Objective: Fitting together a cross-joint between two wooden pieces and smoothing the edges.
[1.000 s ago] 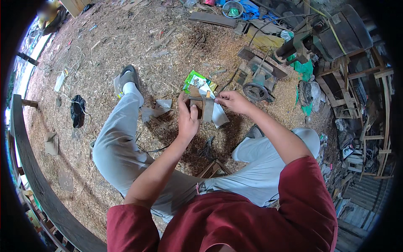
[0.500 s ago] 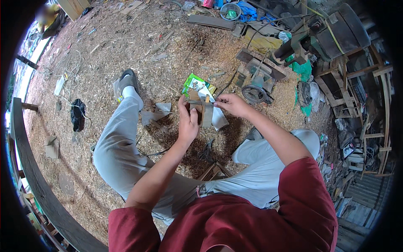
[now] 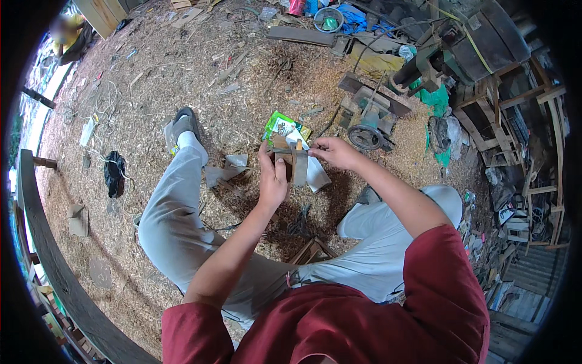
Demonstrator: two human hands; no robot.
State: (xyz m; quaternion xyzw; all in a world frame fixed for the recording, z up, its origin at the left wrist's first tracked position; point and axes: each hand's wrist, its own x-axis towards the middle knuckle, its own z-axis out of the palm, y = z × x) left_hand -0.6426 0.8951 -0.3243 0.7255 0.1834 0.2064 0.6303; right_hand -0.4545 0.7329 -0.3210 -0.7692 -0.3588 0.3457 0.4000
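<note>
My left hand [image 3: 273,177] is closed round a brown wooden block [image 3: 282,159], its thumb lying along the near side. A greyish flat wooden piece [image 3: 299,170] stands against the block's right end, and a small pale wooden peg [image 3: 299,145] shows at its top. Beside that peg, the fingertips of my right hand [image 3: 333,153] are pinched together; whatever they grip is too small to make out. Beyond the block lie a green packet [image 3: 277,123] and a white sheet [image 3: 317,176] on the ground, partly covered by the block and hands.
Wood shavings cover the ground [image 3: 200,73]. A machine with a round handwheel [image 3: 365,137] stands ahead to the right, near a large dark motor housing [image 3: 492,42]. A wooden beam [image 3: 45,242] curves along the left. Between my legs lies a wooden frame piece [image 3: 312,250]. Another person [image 3: 70,39] is far left.
The whole view has shifted slightly. Both hands keep nearly the same hold and place at the wooden block.
</note>
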